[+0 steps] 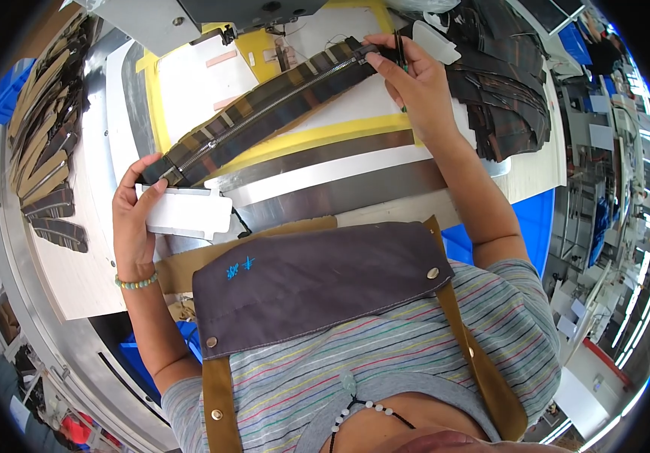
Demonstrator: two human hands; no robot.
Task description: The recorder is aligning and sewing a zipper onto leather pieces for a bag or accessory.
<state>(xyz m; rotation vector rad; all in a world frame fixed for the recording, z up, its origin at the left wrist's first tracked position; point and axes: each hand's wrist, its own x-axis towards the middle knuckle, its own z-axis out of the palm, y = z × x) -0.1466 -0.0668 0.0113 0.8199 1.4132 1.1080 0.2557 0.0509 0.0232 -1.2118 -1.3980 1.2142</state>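
A long plaid fabric strip with a silver zipper (261, 112) stretches diagonally between my hands, over a white work plate edged with yellow tape (212, 64). My left hand (138, 204) pinches its lower-left end, thumb on top, beside a white plastic template (187, 211). My right hand (415, 83) grips the upper-right end between thumb and fingers; dark slender tool-like pieces (399, 47) show by these fingers, too small to identify for certain.
Stacks of plaid pieces lie at left (46, 158) and right (502, 98). A grey machine head (162, 19) hangs over the plate. Blue bins (532, 226) sit below the pale table (76, 287). An aisle with equipment (600, 136) extends at right.
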